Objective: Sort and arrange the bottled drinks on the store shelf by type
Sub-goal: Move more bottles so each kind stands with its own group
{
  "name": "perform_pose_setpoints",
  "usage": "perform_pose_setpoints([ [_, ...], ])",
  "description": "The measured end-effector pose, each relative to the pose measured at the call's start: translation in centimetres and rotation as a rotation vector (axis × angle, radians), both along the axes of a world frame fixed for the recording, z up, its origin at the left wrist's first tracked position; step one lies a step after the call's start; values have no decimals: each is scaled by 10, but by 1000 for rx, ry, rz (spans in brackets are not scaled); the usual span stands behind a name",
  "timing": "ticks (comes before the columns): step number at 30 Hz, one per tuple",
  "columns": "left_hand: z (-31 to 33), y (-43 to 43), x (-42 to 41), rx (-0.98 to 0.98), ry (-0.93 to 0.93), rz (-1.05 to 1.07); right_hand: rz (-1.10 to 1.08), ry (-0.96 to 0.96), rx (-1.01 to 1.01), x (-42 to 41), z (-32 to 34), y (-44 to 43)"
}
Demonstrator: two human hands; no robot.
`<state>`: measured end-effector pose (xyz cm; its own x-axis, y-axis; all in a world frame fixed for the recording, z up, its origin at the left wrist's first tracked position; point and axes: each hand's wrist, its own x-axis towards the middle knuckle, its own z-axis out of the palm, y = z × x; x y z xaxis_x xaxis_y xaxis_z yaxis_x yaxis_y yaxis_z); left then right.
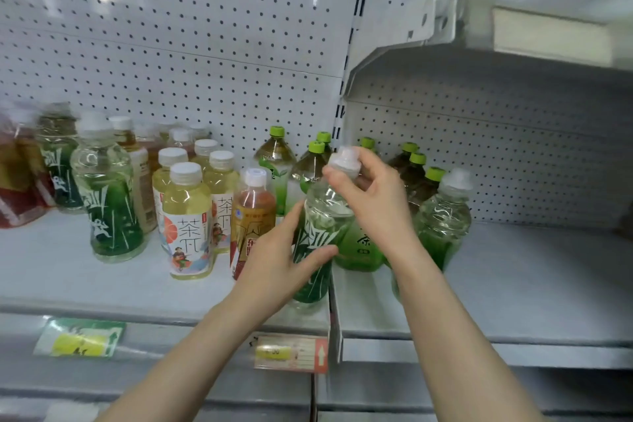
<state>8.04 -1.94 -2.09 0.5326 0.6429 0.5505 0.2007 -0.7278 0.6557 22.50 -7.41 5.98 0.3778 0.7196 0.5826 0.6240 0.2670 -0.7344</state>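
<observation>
Spanning the lower frame: white shelf (85, 277), crowded left and centre with mixed drinks. At centre, near its front edge: clear green-label bottle (322, 233), roughly upright; resting or lifted, cannot tell. Left hand (274, 267) wrapped round the body, fingers (291, 219) clamped on the label; right hand (373, 195) pinching the white cap (344, 161). Probably best: keep upright, clear the orange-label bottle (253, 216), set beside a matching bottle (109, 202) at left.
</observation>
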Motion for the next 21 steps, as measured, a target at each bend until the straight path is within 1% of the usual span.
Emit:
perform_pose_setpoints([
  [2, 0, -5, 6, -95, -91, -38, 47, 16, -3, -2, 2, -5],
  [4, -3, -10, 9, -148, -167, -44, -2, -42, -9, 0, 3, -10],
  [5, -6, -13, 11, -175, -194, -45, -82, -107, 19, 3, 2, -14],
  [7, -12, -15, 12, -288, -279, -62, -297, -235, 197, 15, -5, -26],
  [9, -17, -17, 10, -397, -363, -66, -531, -323, 393, 31, -20, -42],
  [10, -19, -18, 8, -430, -396, -59, -639, -342, 419, 39, -31, -48],
  [11, -20, -19, 5, -457, -429, -55, -714, -331, 399, 49, -43, -52],
  [12, -22, -20, 3, -482, -461, -53, -740, -283, 345, 58, -54, -55],
  [13, -23, -22, 0, -505, -490, -52, -718, -204, 276, 64, -65, -56],
  [16, -26, -31, -10, -560, -559, -55, -556, 53, 103, 73, -85, -52],
  [19, -31, -41, -24, -611, -607, -69, -511, 120, 112, 73, -90, -50],
  [21, -35, -47, -37, -609, -609, -58, -470, 157, 143, 65, -88, -51],
])
